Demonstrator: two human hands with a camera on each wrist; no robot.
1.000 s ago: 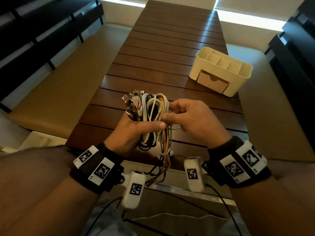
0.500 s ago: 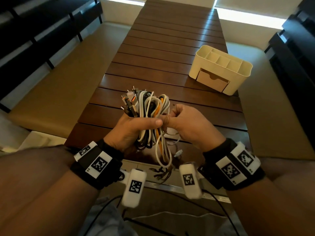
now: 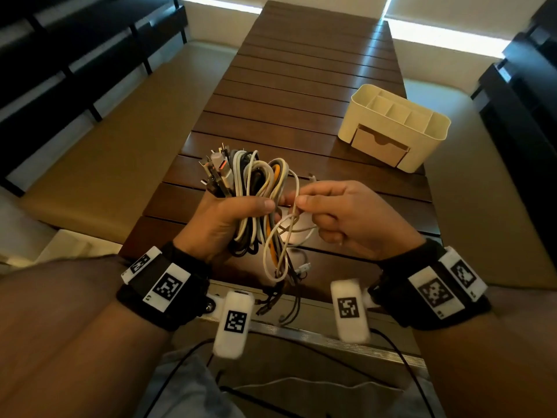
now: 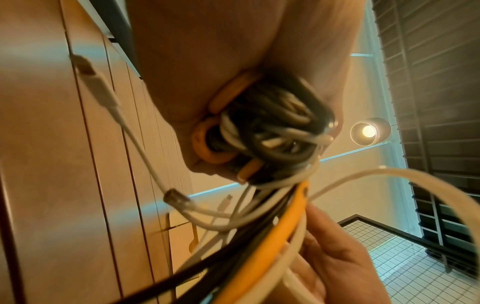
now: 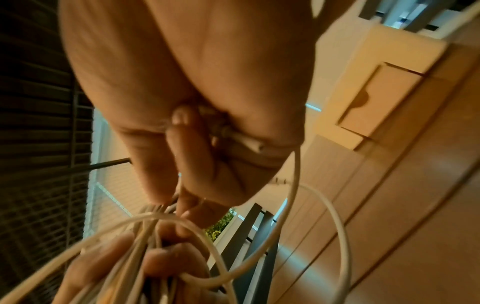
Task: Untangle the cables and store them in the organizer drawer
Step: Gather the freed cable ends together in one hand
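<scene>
My left hand [image 3: 232,217] grips a tangled bundle of cables [image 3: 256,188] upright over the near end of the table: white, grey, black and orange cords, with several plugs sticking up at its top left. Loose loops and ends hang below the fist, seen close in the left wrist view as the cable bundle [image 4: 272,131]. My right hand [image 3: 340,212] pinches a thin white cable [image 3: 297,188] between thumb and forefinger, just right of the bundle; the right wrist view shows this white cable [image 5: 296,181] looping from the fingers. The cream organizer [image 3: 422,140] stands at the right of the table, its drawer [image 3: 378,146] closed.
The dark slatted wooden table [image 3: 301,86] runs away from me between two tan padded benches [image 3: 105,146]. Black shelving lines both sides of the room. The near table edge has a metal strip [image 3: 316,336], with cable ends dangling over it.
My right hand has moved right, away from the bundle, drawing a thin white cable out into a loop. The left hand keeps its grip, and the bundle has shifted slightly.
</scene>
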